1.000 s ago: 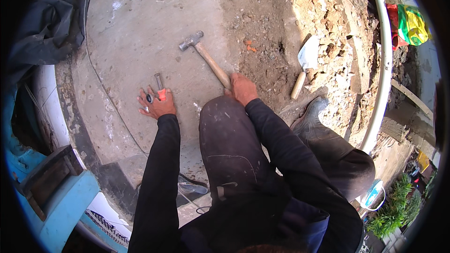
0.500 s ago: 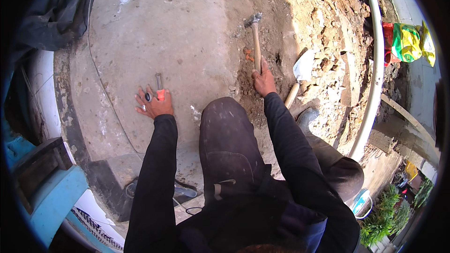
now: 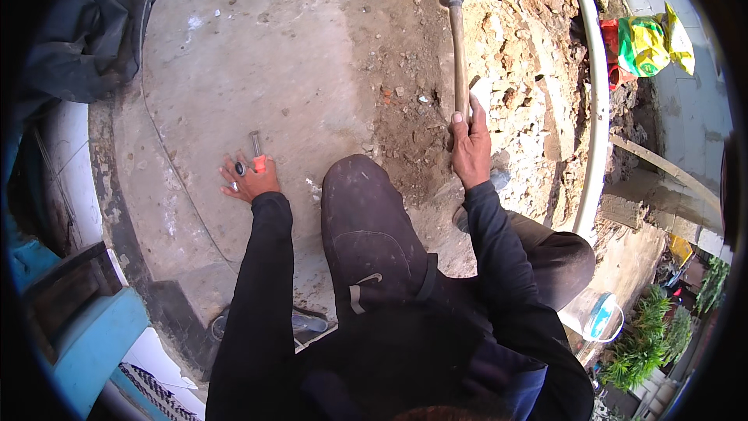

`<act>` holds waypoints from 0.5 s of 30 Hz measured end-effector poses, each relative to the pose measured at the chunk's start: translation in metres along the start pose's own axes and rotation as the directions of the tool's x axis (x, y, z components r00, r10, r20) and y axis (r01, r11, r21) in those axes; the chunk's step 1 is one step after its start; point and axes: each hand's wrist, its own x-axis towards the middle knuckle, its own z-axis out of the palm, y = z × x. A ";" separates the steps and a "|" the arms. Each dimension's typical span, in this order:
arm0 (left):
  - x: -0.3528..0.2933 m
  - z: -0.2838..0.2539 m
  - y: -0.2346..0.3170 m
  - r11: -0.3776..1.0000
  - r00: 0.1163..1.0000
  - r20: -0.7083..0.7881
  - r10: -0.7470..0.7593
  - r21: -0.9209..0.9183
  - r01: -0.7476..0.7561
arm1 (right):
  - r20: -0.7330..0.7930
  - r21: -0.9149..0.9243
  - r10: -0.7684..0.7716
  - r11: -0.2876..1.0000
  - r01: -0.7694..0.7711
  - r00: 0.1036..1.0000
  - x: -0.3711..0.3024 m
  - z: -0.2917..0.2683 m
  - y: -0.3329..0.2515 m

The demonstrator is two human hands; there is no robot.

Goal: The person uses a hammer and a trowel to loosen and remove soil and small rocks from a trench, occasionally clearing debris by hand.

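Observation:
In my right hand (image 3: 472, 148), closed around its wooden handle, a hammer (image 3: 459, 51) is raised, its dark metal head at the far end. My left hand (image 3: 255, 181), wearing two rings, leans flat on the concrete floor (image 3: 257, 62) with its fingers spread. Beside its thumb and forefinger lies a chisel-like tool (image 3: 258, 162) with a red grip and a metal shaft pointing away; the hand covers its rear end. Behind my right hand, a trowel's pale blade (image 3: 481, 92) shows in part; its handle is hidden.
Broken soil and rubble (image 3: 518, 101) cover the ground to the right, along a white pipe (image 3: 596, 109). Coloured plastic bags (image 3: 643, 45) lie beyond it. A white bucket (image 3: 600, 318) stands near right. Dark sheeting (image 3: 78, 27) and a thin cable (image 3: 173, 175) are at left.
My right hand has lifted the hammer and moved it to the right, off the soil. The left hand stays on the floor beside the red-gripped tool. My view has shifted slightly.

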 end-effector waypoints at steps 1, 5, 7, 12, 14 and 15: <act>0.000 0.001 -0.001 1.000 1.000 -0.012 0.002 -0.006 -0.002 | -0.023 0.063 0.037 0.997 -0.035 0.999 0.006 0.002 -0.035; -0.001 -0.007 0.005 0.999 0.999 -0.034 -0.001 -0.036 0.000 | -0.231 -0.086 -0.223 0.974 0.208 0.947 0.030 0.049 -0.022; 0.000 -0.001 0.000 1.000 0.999 -0.037 -0.010 -0.028 0.009 | -0.122 -0.032 -0.142 0.990 0.139 0.982 0.000 0.084 0.003; 0.008 -0.012 0.018 0.998 0.998 0.051 -0.041 -0.043 0.043 | 0.251 -0.454 0.333 0.870 -0.193 0.909 -0.015 0.096 0.094; -0.003 -0.013 0.009 0.997 1.000 -0.006 -0.025 -0.069 0.025 | 0.364 -0.047 0.509 0.847 -0.530 0.780 -0.024 0.066 0.055; -0.001 -0.013 0.011 0.997 1.000 -0.009 -0.022 -0.078 0.021 | 0.288 0.024 0.363 0.922 -0.386 0.886 -0.021 0.059 0.050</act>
